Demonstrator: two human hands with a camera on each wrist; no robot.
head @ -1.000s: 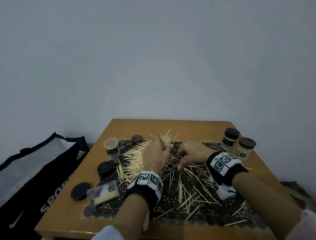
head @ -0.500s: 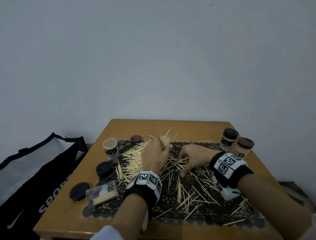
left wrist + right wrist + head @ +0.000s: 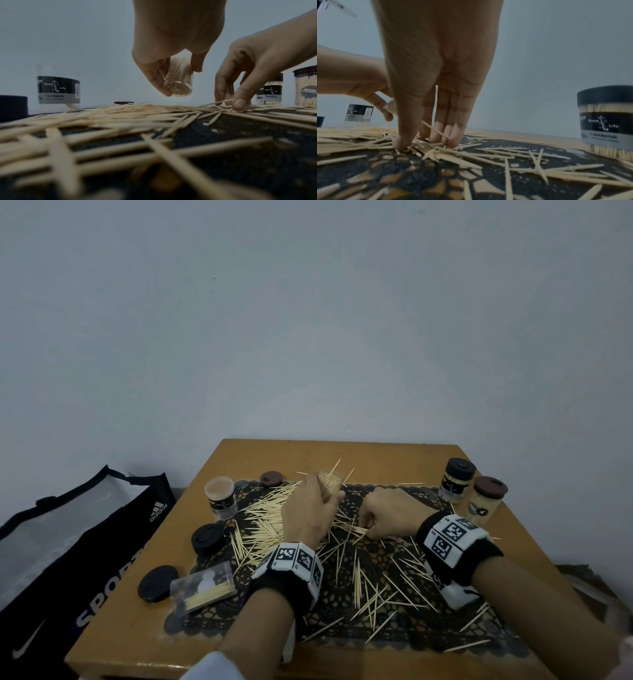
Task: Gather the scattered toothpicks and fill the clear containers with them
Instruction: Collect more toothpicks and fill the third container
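toothpicks: pale straw yellow, plain
mat: black openwork lace, the brown wood showing through its holes
table: warm orange-brown
open jar: clear, with a black label and a grey band below, white lettering
black lids: plain matt black
brown lid: dark reddish brown
black-capped jar: clear, pale sticks inside, black and grey label
brown-capped jar: clear, dark brown cap
flat box: clear
wristbands: black with white tiles bearing black square codes
bag: black with white logos and lettering
wall: pale grey-blue
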